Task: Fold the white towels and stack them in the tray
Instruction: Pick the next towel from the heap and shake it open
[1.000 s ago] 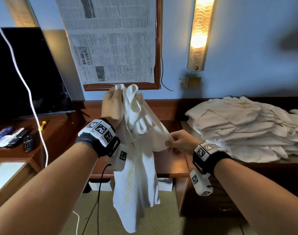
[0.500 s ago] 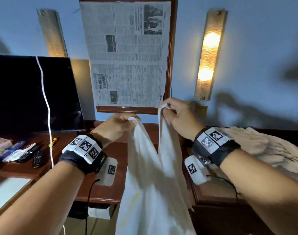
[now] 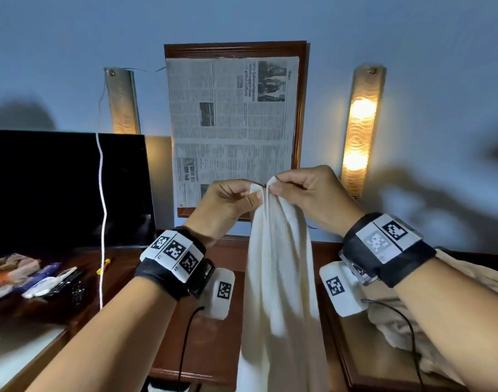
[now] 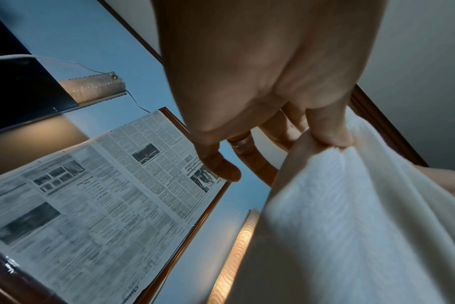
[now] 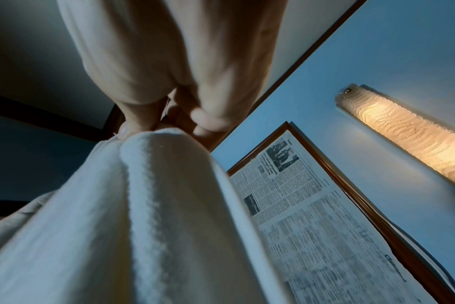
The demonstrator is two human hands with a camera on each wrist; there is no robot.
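Observation:
A white towel (image 3: pixel 278 281) hangs lengthwise in front of me, held up at chest height. My left hand (image 3: pixel 228 199) pinches its top edge, and my right hand (image 3: pixel 304 190) pinches the same top edge right beside it, so the two hands touch. In the left wrist view the left hand (image 4: pixel 325 131) pinches the towel (image 4: pixel 351 226) between thumb and fingers. The right wrist view shows the right hand (image 5: pixel 153 115) gripping the bunched towel (image 5: pixel 133 216). A pile of unfolded white towels (image 3: pixel 468 301) lies on the desk at the right. No tray is in view.
A dark wooden desk (image 3: pixel 213 340) runs below the hands. A black television (image 3: pixel 58 188) stands at the left with a white cable (image 3: pixel 101 210) hanging before it; remotes (image 3: pixel 69 284) and small items lie beside it. A framed newspaper (image 3: pixel 230 128) and two wall lamps (image 3: pixel 361 131) are behind.
The hands have come together: the right hand rose from the towel's lower edge to its top, then closed in on the left, so the towel now hangs doubled. My view tilted upward.

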